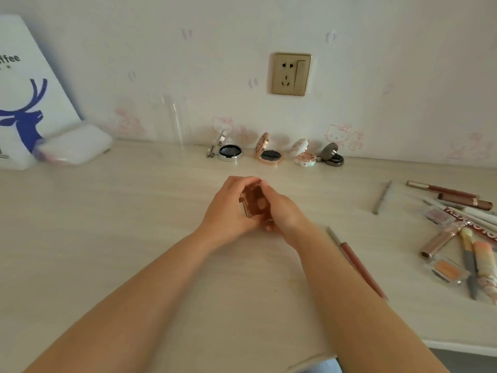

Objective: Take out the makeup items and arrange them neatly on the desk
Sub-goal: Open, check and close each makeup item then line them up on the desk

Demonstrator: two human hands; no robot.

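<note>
Both hands grip a small brown palette over the desk; next, probably set it beside the open compacts.

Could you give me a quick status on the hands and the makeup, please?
Left hand and right hand both grip small brown palette mid-desk. Four open compacts lined along wall. Nothing blocking.

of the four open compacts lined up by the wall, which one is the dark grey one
The rightmost compact, at the end of the row. Its lid and base are dark grey, while the others are silver, rose gold and white with a pattern.
</note>
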